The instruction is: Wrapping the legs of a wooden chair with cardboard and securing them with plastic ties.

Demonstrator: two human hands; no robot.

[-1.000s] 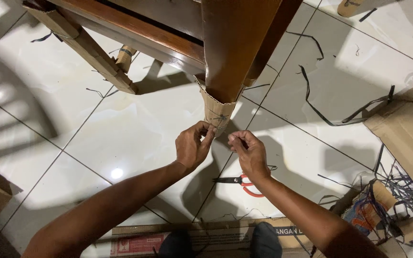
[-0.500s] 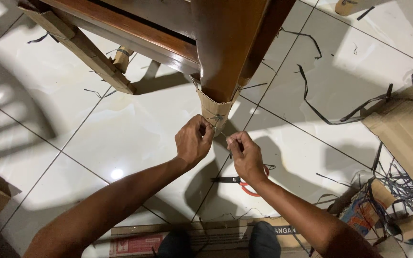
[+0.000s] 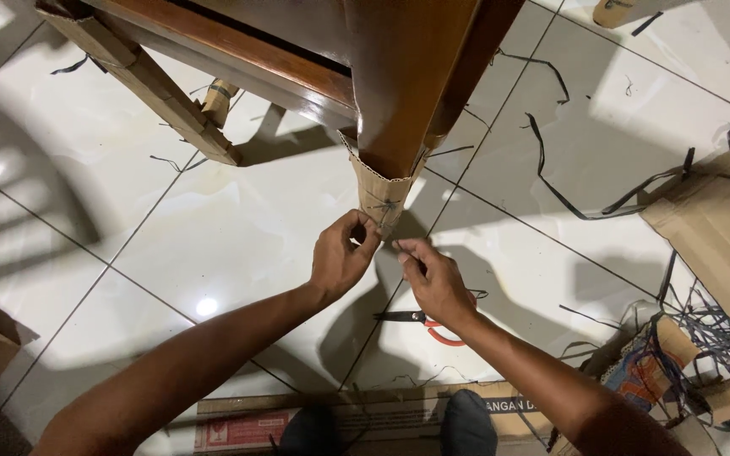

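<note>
Both hands (image 3: pixel 386 262) pinch string ends just below cardboard wrap (image 3: pixel 380 196) on leg.

My left hand (image 3: pixel 341 255) pinches the thin cord (image 3: pixel 386 207) at the cardboard sleeve (image 3: pixel 380 196) wrapping the wooden furniture leg (image 3: pixel 403 84). My right hand (image 3: pixel 434 279) pinches just beside it. Red-handled scissors (image 3: pixel 428 323) lie on the tiled floor (image 3: pixel 238 245).

My right hand (image 3: pixel 433 283) covers part of the red-handled scissors (image 3: pixel 422 320) on the floor. The thin dark string (image 3: pixel 384 208) around the brown cardboard wrap (image 3: pixel 380 196) is too fine to follow into my fingers. The dark wooden furniture leg (image 3: pixel 407 76) runs off the top edge. My flat cardboard box (image 3: pixel 238 420) is cut off below.
</note>
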